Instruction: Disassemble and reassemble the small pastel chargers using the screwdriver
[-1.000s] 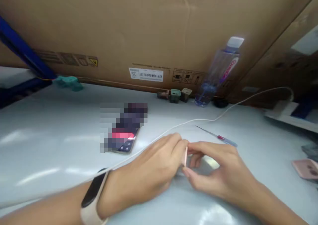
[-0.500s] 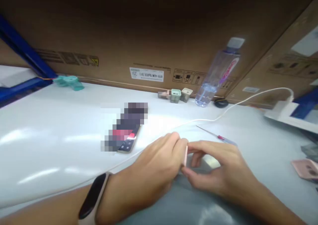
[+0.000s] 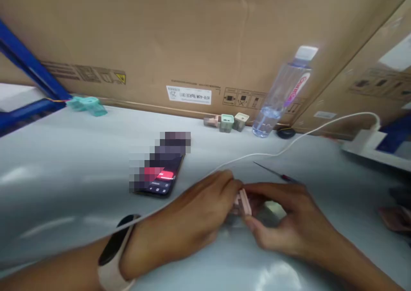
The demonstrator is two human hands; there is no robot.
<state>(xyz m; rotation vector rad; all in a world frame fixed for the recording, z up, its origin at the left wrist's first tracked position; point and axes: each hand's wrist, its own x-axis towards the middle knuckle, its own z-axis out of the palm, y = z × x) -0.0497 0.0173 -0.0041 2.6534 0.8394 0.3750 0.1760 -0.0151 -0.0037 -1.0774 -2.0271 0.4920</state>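
My left hand [image 3: 205, 205], with a band on its wrist, has its fingers curled around a small pink charger part [image 3: 237, 205], mostly hidden by the fingers. Across from it, my right hand [image 3: 289, 218] pinches the rim of a thin pink cover [image 3: 245, 202] between thumb and fingers. The cover stands on edge at the end of the charger part; a narrow line shows between the two. A screwdriver [image 3: 276, 172] lies just beyond my right hand.
A phone [image 3: 163, 175] lies left of my hands. Small charger blocks [image 3: 226, 123] and a tilted water bottle [image 3: 279, 96] stand by the cardboard box [image 3: 144, 38]. A white cable [image 3: 257, 155] crosses the table. Pink pieces [image 3: 396, 218] lie at right, a teal item [image 3: 86, 105] far left.
The pink cover has turned slightly and shifted right, and more of the pink part behind it now shows. My right thumb has moved a little to the right. The picture's lighting has changed.
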